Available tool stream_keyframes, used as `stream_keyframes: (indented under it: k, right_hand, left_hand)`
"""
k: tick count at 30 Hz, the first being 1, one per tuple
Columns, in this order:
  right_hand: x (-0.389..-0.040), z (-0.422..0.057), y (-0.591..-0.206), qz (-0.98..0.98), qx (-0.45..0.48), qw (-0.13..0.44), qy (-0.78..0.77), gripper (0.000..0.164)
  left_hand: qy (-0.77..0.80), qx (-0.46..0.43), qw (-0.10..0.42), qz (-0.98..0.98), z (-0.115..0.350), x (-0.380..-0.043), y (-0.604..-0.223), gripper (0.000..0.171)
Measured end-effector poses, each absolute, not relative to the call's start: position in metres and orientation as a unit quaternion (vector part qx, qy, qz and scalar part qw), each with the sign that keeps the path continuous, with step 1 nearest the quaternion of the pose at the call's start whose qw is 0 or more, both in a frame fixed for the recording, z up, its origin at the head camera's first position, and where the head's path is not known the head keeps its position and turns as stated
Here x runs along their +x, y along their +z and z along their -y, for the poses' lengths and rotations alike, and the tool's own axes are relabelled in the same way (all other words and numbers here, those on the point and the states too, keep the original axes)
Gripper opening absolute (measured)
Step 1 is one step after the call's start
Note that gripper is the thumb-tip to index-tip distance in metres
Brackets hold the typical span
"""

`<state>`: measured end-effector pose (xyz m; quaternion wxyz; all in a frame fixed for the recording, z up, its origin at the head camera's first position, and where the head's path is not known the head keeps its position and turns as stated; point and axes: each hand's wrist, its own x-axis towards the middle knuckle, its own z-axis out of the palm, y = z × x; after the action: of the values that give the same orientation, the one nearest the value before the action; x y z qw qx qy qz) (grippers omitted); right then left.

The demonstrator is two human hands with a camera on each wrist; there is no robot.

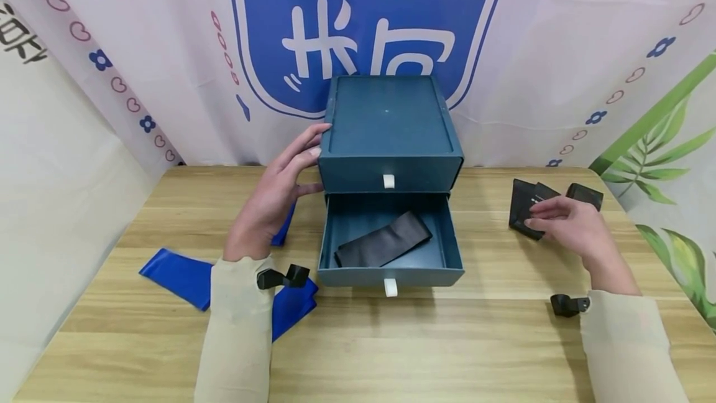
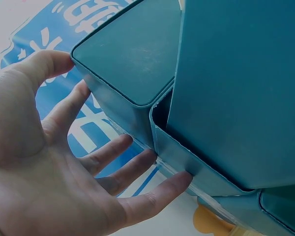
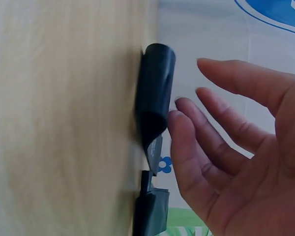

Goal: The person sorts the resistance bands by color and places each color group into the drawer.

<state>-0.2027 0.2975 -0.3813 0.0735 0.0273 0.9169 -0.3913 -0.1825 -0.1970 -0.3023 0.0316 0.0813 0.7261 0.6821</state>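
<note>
A dark blue two-drawer box (image 1: 391, 120) stands at the back of the table, its lower drawer (image 1: 358, 277) pulled out. Inside that drawer lies a folded black strip (image 1: 386, 241). My left hand (image 1: 274, 198) rests its spread fingertips against the box's left side; the left wrist view shows these fingers (image 2: 108, 155) along its edge. To the right, my right hand (image 1: 573, 226) hovers at a folded black strip (image 1: 520, 204) with small pale print. In the right wrist view, the thumb and fingers are loosely bent and apart, fingertips right beside the black strip (image 3: 156, 83).
Another folded black piece (image 1: 586, 193) lies behind the right hand. On the left are blue strips (image 1: 178, 277), partly hidden by the left forearm, with one blue piece (image 1: 284, 229) beside the box. A printed curtain (image 1: 503, 79) hangs behind the wooden table (image 1: 425, 353).
</note>
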Motion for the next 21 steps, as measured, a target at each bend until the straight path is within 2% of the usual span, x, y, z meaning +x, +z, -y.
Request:
stream_keyframes:
  k: [5, 11, 21]
  right_hand:
    - [-0.208, -0.299, -0.389, -0.920, 0.015, 0.108, -0.377, 0.059]
    - [-0.209, -0.300, -0.393, -0.938, -0.012, 0.134, -0.318, 0.063]
    - [-0.211, -0.297, -0.395, -0.944, -0.011, 0.130, -0.301, 0.048]
  left_hand:
    - [0.682, 0.082, 0.027, -0.726, 0.199, -0.182, -0.303, 0.047]
    - [0.684, 0.083, 0.029, -0.724, 0.197, -0.183, -0.306, 0.047]
    - [0.679, 0.083, 0.024, -0.729, 0.197, -0.181, -0.302, 0.047]
